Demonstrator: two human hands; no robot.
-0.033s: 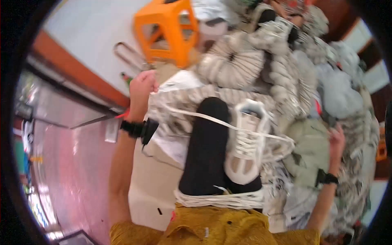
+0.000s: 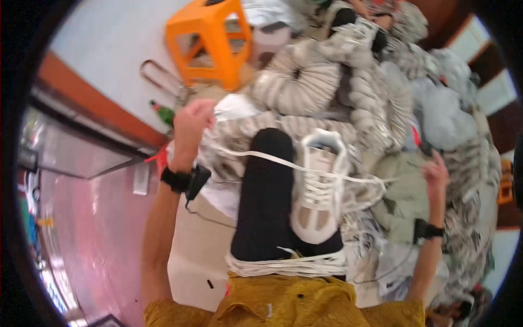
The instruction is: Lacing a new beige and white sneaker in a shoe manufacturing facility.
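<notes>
A white and beige sneaker [image 2: 318,191] lies sole-down on my black-trousered thigh [image 2: 264,201], toe toward me. A white shoelace [image 2: 256,155] runs through its eyelets and is stretched out to both sides. My left hand [image 2: 190,125] is raised at the left and closed on one end of the lace. My right hand [image 2: 436,171] is out at the right, pinching the other end. Both wrists wear black bands. A bundle of loose white laces [image 2: 289,265] lies across my lap, just below the shoe.
A big heap of grey-and-white sneakers [image 2: 348,82] fills the back and right. An orange plastic stool [image 2: 210,38] stands at the top left, with a green bottle [image 2: 163,114] by the wall. A cardboard box [image 2: 199,256] sits by my left leg.
</notes>
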